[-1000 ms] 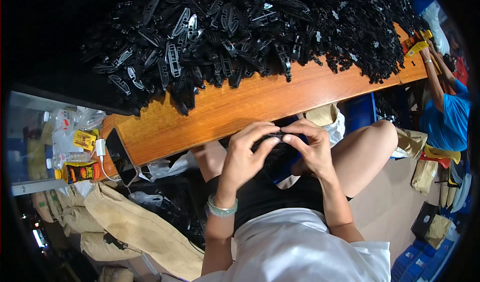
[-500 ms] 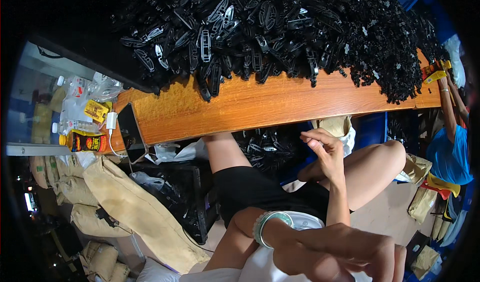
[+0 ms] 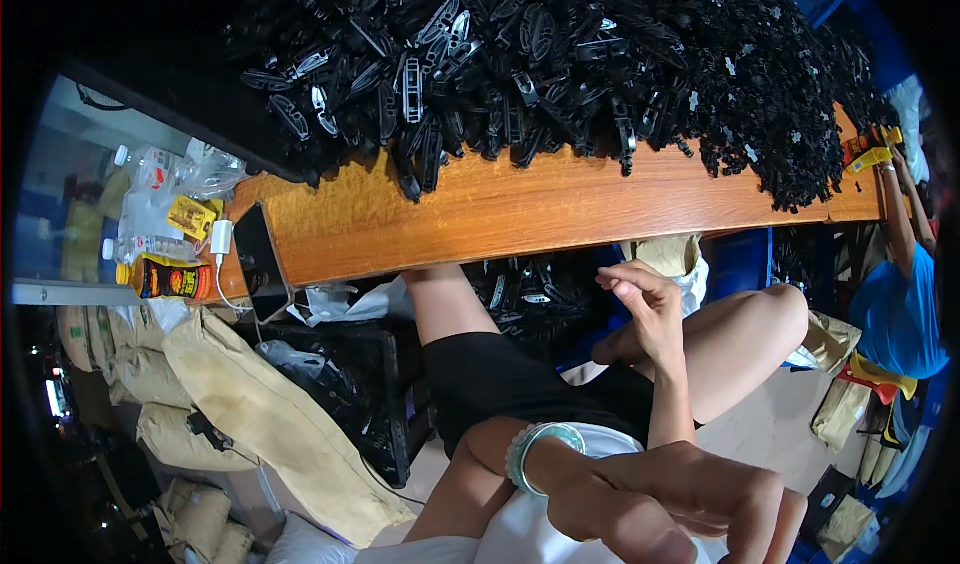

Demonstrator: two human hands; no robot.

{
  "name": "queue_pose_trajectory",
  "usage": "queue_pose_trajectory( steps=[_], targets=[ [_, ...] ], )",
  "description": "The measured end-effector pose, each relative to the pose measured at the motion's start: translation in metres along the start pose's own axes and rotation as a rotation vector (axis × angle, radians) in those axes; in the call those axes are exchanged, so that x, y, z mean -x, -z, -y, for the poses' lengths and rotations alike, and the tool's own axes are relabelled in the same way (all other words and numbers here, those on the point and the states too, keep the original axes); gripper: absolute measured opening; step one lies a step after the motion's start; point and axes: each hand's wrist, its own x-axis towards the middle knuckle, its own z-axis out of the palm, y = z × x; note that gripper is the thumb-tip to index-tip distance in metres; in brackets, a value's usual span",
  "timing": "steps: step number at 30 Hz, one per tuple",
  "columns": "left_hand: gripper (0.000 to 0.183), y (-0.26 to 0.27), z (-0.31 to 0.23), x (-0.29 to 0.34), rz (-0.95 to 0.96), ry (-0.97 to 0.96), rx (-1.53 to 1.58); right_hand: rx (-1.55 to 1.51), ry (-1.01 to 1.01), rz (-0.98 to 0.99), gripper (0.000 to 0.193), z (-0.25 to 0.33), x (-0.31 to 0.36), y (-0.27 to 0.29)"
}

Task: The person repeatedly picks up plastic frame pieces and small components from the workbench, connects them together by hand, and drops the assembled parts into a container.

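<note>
My left hand (image 3: 690,504), with a pale green bangle (image 3: 535,454) and a beaded bracelet at its wrist, reaches across my body close to the camera. Its fingers are bent, with a gap between them and the thumb, and I see nothing in it. Behind it, my right hand (image 3: 655,309) is raised above my bent leg, below the table's front edge. The fingers there are curled together with the thumb beside them, and nothing shows in the grip. Neither hand touches the heap of black plastic clips (image 3: 480,74) on the wooden table (image 3: 560,199).
Small black parts (image 3: 770,94) are heaped at the right. A phone (image 3: 262,264), a white charger (image 3: 221,239) and bottles, one with a dark label (image 3: 175,278), are at the left. Brown sacks (image 3: 270,414) line the floor. A co-worker in a blue shirt (image 3: 900,314) is at far right.
My left hand's thumb and fingers have shifted slightly. My right hand stays nearly in place. The co-worker's arms at the far right have moved a little.
</note>
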Motion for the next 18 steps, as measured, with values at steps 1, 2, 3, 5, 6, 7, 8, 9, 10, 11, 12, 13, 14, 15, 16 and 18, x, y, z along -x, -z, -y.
queue_pose_trajectory(
  steps=[1,2,3,5,6,7,8,9,10,11,12,13,14,15,16,18],
  targets=[
    [0.035,-0.002,-0.002,-0.001,-0.004,0.009,0.008,0.006,0.003,0.002,0.022,0.001,0.000,0.001],
    [0.036,-0.003,-0.005,-0.003,-0.010,0.013,0.014,0.005,0.001,0.006,0.022,0.000,-0.001,0.000],
    [0.036,-0.005,-0.008,-0.005,-0.016,0.018,0.019,0.010,0.016,0.007,0.022,-0.001,-0.002,0.000],
    [0.036,-0.006,-0.015,-0.006,-0.008,0.021,0.012,0.015,0.034,0.015,0.022,-0.002,-0.004,-0.001],
    [0.036,-0.005,-0.019,-0.010,0.000,0.027,0.007,0.009,0.013,0.009,0.023,-0.002,-0.003,-0.002],
    [0.037,-0.005,-0.025,-0.014,0.008,0.034,0.001,0.003,-0.007,0.004,0.023,-0.002,-0.004,-0.003],
    [0.037,-0.004,-0.024,-0.012,0.012,0.039,-0.001,0.004,-0.009,0.008,0.023,-0.003,-0.003,-0.003],
    [0.037,-0.003,-0.022,-0.012,0.015,0.045,-0.003,0.007,-0.004,0.005,0.024,-0.004,-0.003,-0.002],
    [0.037,-0.003,-0.027,-0.010,0.019,0.051,-0.004,0.010,0.001,0.001,0.024,-0.005,-0.004,-0.002],
    [0.037,0.000,-0.023,-0.010,0.023,0.056,-0.009,0.008,0.001,0.007,0.024,-0.005,-0.003,-0.003],
    [0.038,-0.001,-0.026,-0.008,0.026,0.061,-0.014,0.006,-0.003,0.010,0.024,-0.004,-0.002,-0.003],
    [0.038,0.000,-0.027,-0.008,0.029,0.068,-0.018,0.003,-0.007,0.013,0.024,-0.004,-0.002,-0.004],
    [0.038,0.000,-0.024,-0.008,0.032,0.077,-0.018,0.004,-0.007,0.012,0.024,-0.004,-0.002,-0.003],
    [0.038,0.000,-0.029,-0.008,0.033,0.087,-0.017,0.003,0.006,0.016,0.024,-0.003,-0.002,-0.002],
    [0.039,0.000,-0.031,-0.009,0.035,0.098,-0.016,0.003,0.019,0.019,0.024,-0.002,-0.002,-0.001],
    [0.039,0.002,-0.035,-0.011,0.044,0.120,-0.013,-0.006,-0.001,0.019,0.024,-0.005,-0.001,-0.003]
  ],
)
